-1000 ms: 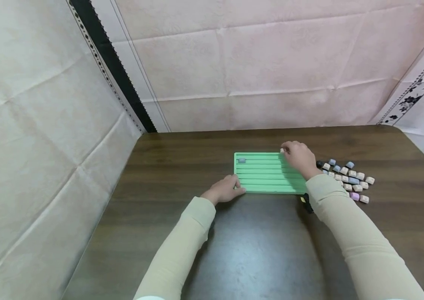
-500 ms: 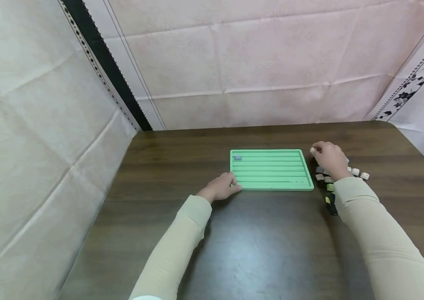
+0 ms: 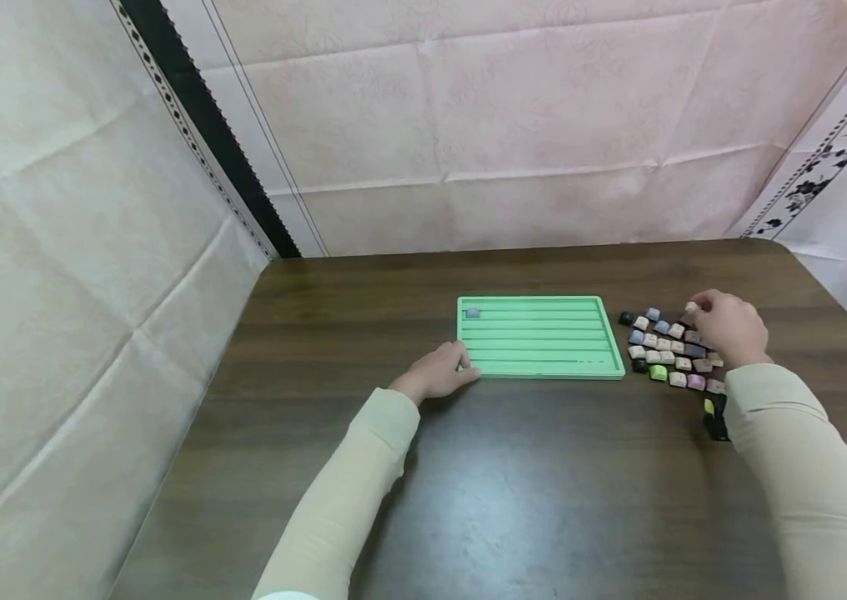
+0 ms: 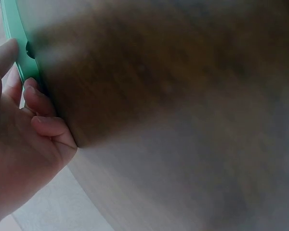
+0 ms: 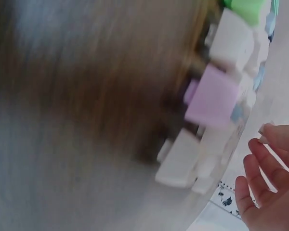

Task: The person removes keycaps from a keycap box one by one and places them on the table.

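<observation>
A shallow light-green tray (image 3: 541,337) with long ridges lies on the table, one grey-blue keycap (image 3: 473,313) in its far left corner. At its near left corner my left hand (image 3: 437,373) grips the edge between thumb and fingers; the left wrist view shows the tray's green rim (image 4: 24,53) in that grip. My right hand (image 3: 731,327) is over the right side of a group of loose keycaps (image 3: 652,340), pinching a small white keycap (image 5: 263,134) between thumb and forefinger. The hand covers part of the group.
Among the loose keycaps, mostly white, are a bright green keycap (image 3: 659,372), a lilac keycap (image 3: 697,382) and a black keycap (image 3: 626,317). They lie just right of the tray. Pale cloth (image 3: 543,125) hangs behind the wooden table (image 3: 513,500).
The right hand has moved right, from over the tray's far right corner to over the keycaps, the white keycap still pinched. The left hand stays at the tray's corner.
</observation>
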